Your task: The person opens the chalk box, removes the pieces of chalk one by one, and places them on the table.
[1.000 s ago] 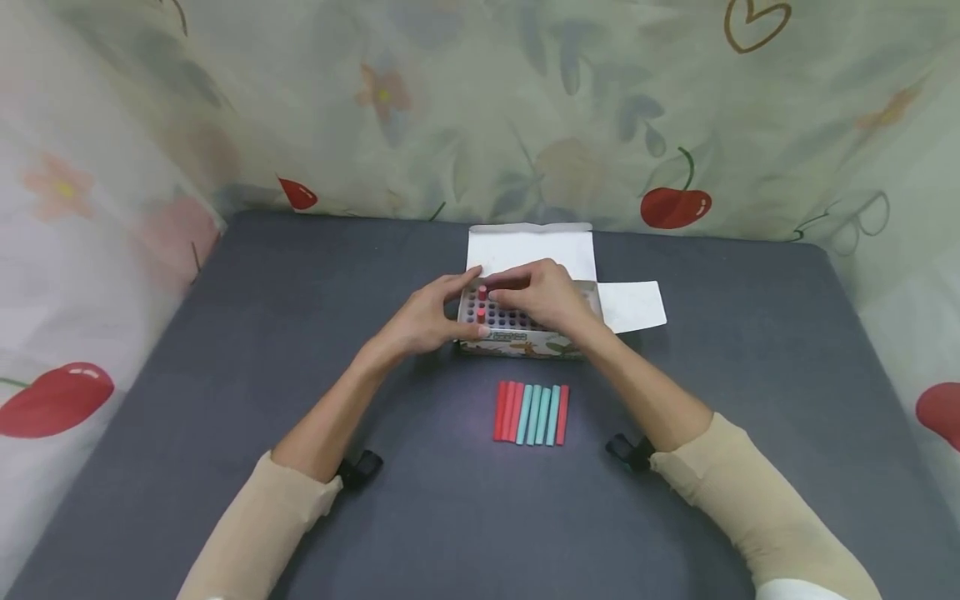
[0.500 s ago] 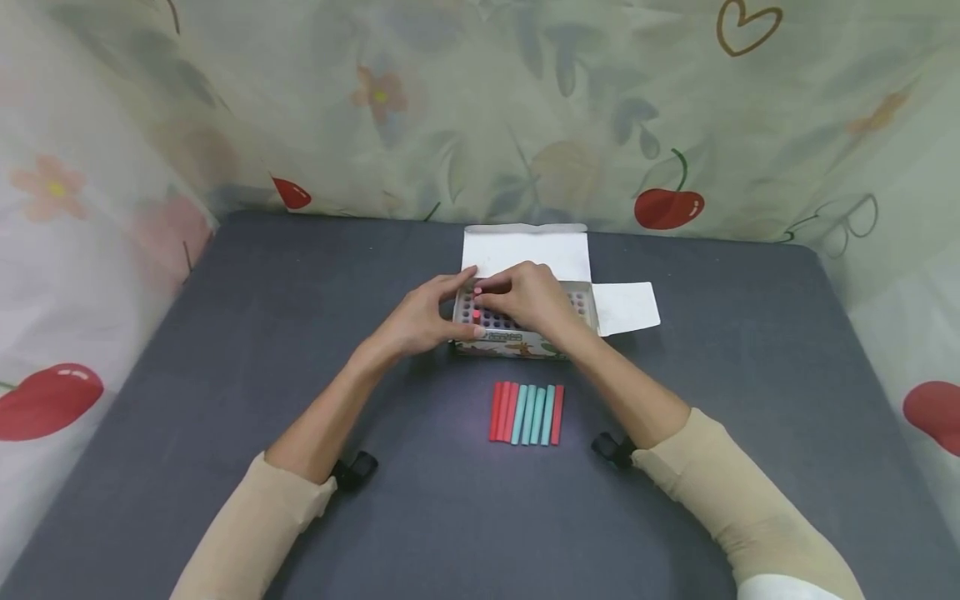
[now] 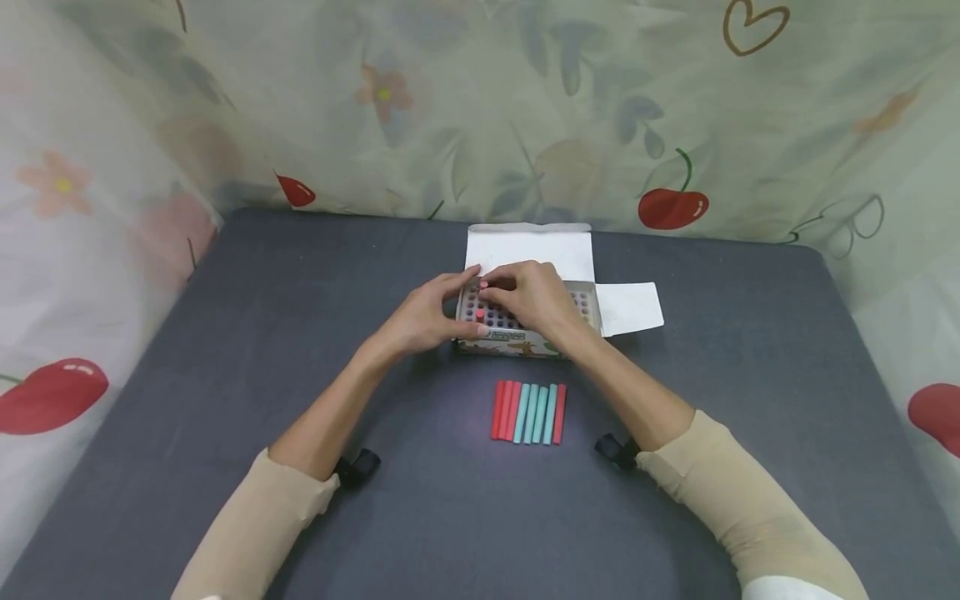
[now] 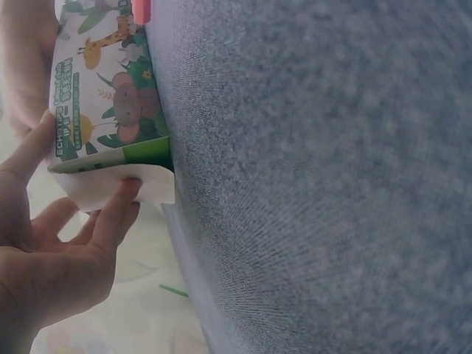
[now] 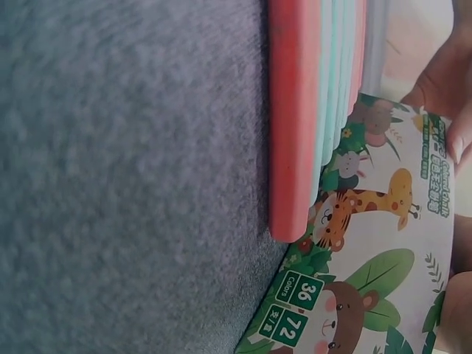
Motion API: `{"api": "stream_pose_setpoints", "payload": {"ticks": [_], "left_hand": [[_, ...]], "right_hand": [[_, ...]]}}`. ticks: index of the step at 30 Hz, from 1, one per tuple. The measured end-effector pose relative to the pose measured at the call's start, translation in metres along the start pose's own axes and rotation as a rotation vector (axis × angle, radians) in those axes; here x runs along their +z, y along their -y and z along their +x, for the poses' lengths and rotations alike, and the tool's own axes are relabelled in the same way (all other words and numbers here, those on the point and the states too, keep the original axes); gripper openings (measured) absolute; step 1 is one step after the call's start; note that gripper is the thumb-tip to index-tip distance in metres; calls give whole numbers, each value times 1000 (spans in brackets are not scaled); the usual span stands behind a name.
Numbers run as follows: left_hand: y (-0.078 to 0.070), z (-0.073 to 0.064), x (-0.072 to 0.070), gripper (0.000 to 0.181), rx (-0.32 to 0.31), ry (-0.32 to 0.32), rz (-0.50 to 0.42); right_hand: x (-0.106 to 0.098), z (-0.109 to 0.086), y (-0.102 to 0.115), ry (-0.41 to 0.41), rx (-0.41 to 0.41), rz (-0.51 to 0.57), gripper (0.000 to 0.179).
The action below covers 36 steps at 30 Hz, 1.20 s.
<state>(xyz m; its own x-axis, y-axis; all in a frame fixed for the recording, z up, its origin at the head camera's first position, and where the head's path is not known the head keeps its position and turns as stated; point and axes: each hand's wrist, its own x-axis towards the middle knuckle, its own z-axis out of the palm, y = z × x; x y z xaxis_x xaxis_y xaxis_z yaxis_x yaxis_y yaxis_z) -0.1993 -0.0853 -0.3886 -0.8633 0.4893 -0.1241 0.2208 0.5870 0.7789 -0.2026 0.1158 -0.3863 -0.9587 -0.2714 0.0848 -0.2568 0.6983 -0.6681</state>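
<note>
An open cardboard chalk box (image 3: 510,345) with printed animals sits near the table's far side, its inside a grid of holes. My left hand (image 3: 426,318) grips its left end, thumb at the front edge and fingers towards the back; in the left wrist view, a finger touches the white end flap (image 4: 96,186). Over the grid, my right hand (image 3: 542,298) pinches a red chalk stick (image 3: 483,285) at the back left; its lower part is hidden. Another red chalk stick (image 3: 480,315) stands upright in a hole nearer the front.
In front of the box, several red and teal chalk sticks (image 3: 528,413) lie side by side on the dark grey table (image 3: 465,517). The white lid (image 3: 531,250) is folded back, and a side flap (image 3: 630,306) sticks out right. A patterned curtain (image 3: 480,108) hangs behind.
My right hand has shifted slightly left over the grid, and the red chalk stick at the back left is now between its fingertips. My left hand stays on the box.
</note>
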Motion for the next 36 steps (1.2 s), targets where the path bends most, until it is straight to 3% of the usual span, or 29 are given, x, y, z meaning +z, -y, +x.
{"api": "stream_pose_setpoints", "payload": {"ticks": [16,36], "left_hand": [[0,-1,-3,92,-11,-1,2],[-1,-1,-1,92,-32,-11,-2]], "right_hand": [[0,-2,3,-44,-63,77,15],[-1,-9,5,-161,-126,314,15]]}}
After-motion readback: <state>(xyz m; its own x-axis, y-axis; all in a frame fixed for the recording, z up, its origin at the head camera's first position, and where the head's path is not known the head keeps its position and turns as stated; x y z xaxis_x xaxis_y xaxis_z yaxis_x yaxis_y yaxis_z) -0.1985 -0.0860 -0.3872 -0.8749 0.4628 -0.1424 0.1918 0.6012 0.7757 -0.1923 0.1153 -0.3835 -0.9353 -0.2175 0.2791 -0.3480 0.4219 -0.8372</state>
